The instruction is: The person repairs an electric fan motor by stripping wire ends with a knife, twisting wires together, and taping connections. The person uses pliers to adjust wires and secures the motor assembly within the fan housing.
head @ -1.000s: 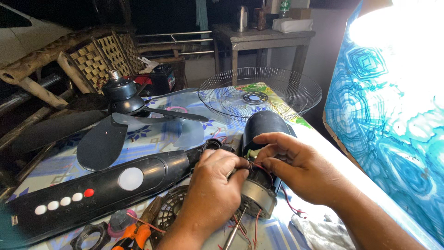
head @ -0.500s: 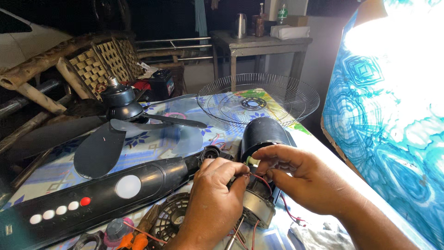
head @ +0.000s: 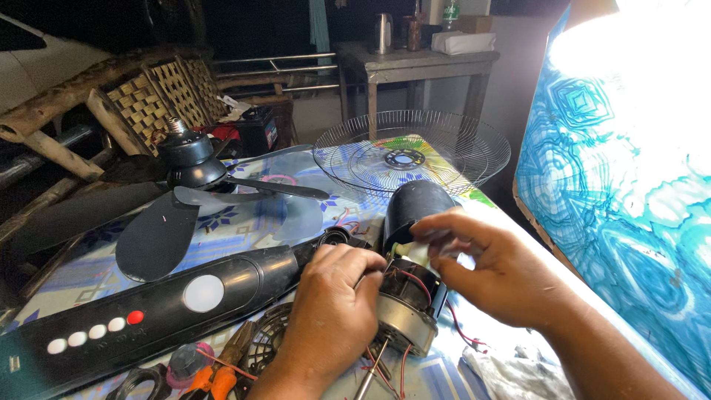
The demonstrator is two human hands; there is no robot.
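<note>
A bare fan motor (head: pixel 406 315) with red wires and a shaft lies on the patterned tablecloth (head: pixel 252 222) near the front. My left hand (head: pixel 333 311) rests curled against the motor's left side, fingers on its wiring. My right hand (head: pixel 492 274) reaches from the right and pinches a small pale part at the motor's top. Just behind the motor stands its black rear housing (head: pixel 415 207). The black fan stand column (head: pixel 148 311) with a white dial, white buttons and a red button lies to the left.
A black fan blade set (head: pixel 192 200) lies at the left middle. A wire fan guard (head: pixel 411 152) rests at the table's far end. Pliers with orange handles (head: pixel 211 381) and a small round grille (head: pixel 263 348) lie at the front. A blue patterned panel (head: pixel 629 185) stands at right.
The view has shifted slightly. My right hand's fingers have moved up onto the top of the motor, and my left hand has stayed against its side.
</note>
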